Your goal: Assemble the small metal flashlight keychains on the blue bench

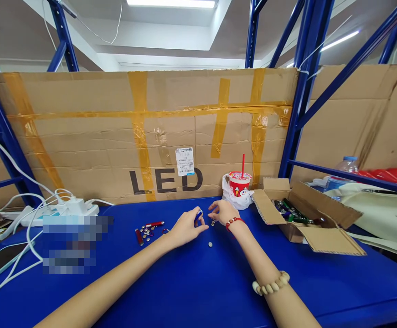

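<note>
My left hand is at the middle of the blue table, its fingers closed around a small blue tube that they partly hide. To its right, my right hand hovers with curled fingers, the tips apart, beside a few small round button cells. I see nothing between those fingertips. One more silver button cell lies alone, nearer to me. Left of my left hand is a small pile: a red tube, a slim red pen-like tube and several button cells.
Behind my right hand stands a red paper cup with a straw, in a white plastic bag. An open cardboard box of small shiny tubes is at the right. White cables and a power strip are at the left, near a phone.
</note>
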`<state>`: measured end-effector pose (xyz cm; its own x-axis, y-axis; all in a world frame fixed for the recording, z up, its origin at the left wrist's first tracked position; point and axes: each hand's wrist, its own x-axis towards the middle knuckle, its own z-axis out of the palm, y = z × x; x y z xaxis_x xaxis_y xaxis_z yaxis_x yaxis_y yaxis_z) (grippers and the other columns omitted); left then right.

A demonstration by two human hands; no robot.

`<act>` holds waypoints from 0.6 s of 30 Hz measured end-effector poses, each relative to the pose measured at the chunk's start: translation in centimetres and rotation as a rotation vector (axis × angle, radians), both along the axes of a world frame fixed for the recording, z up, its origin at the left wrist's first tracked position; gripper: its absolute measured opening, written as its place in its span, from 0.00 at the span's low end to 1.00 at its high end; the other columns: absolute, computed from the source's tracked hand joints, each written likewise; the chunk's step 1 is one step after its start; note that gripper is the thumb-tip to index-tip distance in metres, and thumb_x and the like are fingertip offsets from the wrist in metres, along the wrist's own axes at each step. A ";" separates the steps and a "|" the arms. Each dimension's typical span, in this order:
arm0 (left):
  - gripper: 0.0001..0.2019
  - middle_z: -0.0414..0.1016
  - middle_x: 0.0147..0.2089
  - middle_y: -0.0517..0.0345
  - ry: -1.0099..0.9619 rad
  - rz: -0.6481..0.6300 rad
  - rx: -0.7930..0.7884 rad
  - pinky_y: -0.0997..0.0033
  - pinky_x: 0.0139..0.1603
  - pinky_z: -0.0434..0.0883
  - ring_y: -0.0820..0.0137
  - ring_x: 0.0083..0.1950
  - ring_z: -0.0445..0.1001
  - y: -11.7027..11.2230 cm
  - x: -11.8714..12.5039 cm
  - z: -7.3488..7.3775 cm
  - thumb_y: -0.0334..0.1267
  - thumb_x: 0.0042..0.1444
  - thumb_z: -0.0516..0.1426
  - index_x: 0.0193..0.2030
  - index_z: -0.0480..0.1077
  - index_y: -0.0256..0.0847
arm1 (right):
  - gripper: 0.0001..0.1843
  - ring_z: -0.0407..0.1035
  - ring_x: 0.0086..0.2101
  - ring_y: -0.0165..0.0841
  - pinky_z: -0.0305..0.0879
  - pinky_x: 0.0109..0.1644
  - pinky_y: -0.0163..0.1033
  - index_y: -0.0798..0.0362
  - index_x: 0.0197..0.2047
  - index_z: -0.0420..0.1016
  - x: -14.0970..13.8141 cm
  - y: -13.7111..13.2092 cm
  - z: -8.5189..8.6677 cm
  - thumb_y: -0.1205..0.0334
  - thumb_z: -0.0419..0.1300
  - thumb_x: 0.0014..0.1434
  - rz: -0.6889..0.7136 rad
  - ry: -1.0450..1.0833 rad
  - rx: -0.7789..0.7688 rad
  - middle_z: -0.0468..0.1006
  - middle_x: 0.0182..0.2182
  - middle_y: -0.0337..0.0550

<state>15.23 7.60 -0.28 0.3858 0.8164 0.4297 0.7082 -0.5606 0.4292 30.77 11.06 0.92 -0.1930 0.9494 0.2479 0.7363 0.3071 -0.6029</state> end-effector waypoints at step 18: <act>0.25 0.65 0.21 0.63 -0.664 -0.074 -0.426 0.79 0.21 0.58 0.78 0.20 0.64 -6.0 -6.9 -1.3 0.59 0.47 0.54 0.33 0.53 0.36 | 0.19 0.67 0.32 0.27 0.62 0.34 0.30 0.50 0.43 0.74 -7.0 -5.4 -1.5 0.61 0.65 0.44 0.647 0.247 0.349 0.76 0.33 0.38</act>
